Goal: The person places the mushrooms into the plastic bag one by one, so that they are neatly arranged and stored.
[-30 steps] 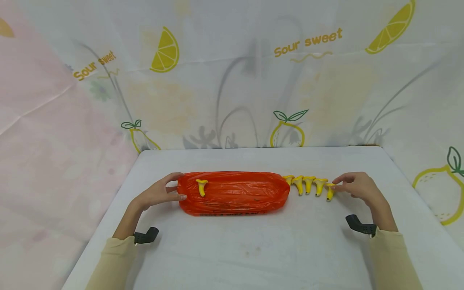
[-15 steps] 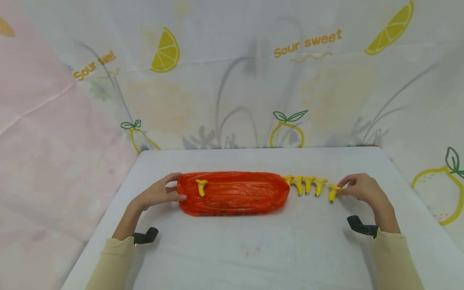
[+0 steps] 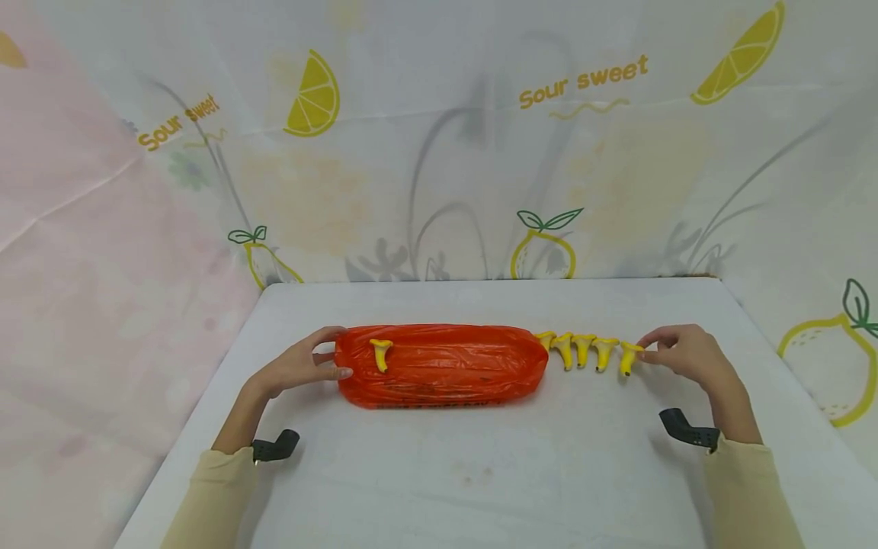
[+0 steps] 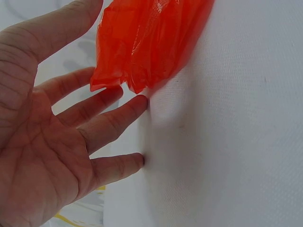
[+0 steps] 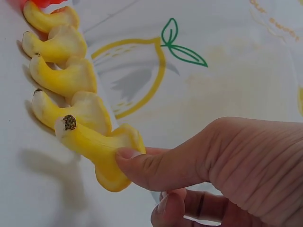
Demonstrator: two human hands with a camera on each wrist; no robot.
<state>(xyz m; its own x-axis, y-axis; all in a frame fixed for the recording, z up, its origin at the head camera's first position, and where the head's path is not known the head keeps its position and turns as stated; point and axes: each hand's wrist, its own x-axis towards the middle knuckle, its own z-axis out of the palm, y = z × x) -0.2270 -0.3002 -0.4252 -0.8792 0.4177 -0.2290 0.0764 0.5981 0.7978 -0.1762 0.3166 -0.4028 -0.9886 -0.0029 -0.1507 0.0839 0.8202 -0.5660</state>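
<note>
A red plastic bag [image 3: 459, 370], flattened into a long bundle, lies across the table's middle. At its left end is my left hand [image 3: 300, 366]; the left wrist view shows the fingers loosely spread, fingertips right at the bag's edge. One yellow trumpet-shaped mushroom [image 3: 381, 355] lies on top of the bag near that hand. To the right of the bag, my right hand [image 3: 686, 357] pinches another yellow mushroom [image 5: 97, 149] by its cap between thumb and index finger. It sits at the right end of a row of similar mushrooms [image 5: 61, 78], its dark stem end overlapping its neighbour in the right wrist view.
The leftmost mushroom of the row [image 3: 545, 340] is partly hidden by the bag's right end. A white table [image 3: 439, 473] carries everything. Behind it hangs a pale cloth [image 3: 439, 152] printed with lemons. Each wrist wears a black camera mount [image 3: 277, 446].
My right hand first moved the pinched mushroom slightly right, away from the row, then brought it a little back and up towards its neighbour. My left hand and the bag stayed in place.
</note>
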